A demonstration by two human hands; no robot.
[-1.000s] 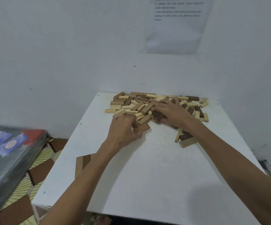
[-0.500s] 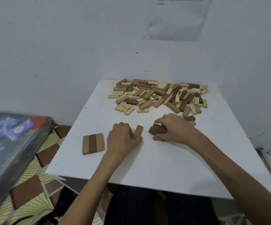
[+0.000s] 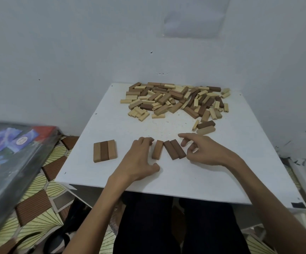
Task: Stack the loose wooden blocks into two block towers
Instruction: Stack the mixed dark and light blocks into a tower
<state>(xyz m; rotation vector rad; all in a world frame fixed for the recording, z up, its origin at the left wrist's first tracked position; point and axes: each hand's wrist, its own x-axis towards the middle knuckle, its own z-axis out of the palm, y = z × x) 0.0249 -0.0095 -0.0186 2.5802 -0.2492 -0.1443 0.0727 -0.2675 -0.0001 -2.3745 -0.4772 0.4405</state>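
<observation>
A pile of loose light and dark wooden blocks (image 3: 176, 99) covers the far part of the white table (image 3: 185, 176). Three blocks laid side by side form a flat row (image 3: 104, 150) near the left edge. A light brown block (image 3: 157, 149) lies flat on the table, and my left hand (image 3: 139, 160) rests just left of it with loosely curled fingers and its thumb below the block's near end. Two dark brown blocks (image 3: 175, 149) lie together to the right of it. My right hand (image 3: 203, 151) hovers at their right side, fingers loosely bent, gripping nothing.
Two stray blocks (image 3: 205, 127) lie near my right hand, in front of the pile. A wall stands right behind the table. A plastic-wrapped box (image 3: 11, 153) sits low on the left over a patterned floor. My legs are under the table's near edge.
Both hands pulled back from the pile toward me. The left set its light block flat on the table, the right laid down two dark blocks beside it, and both let go.
</observation>
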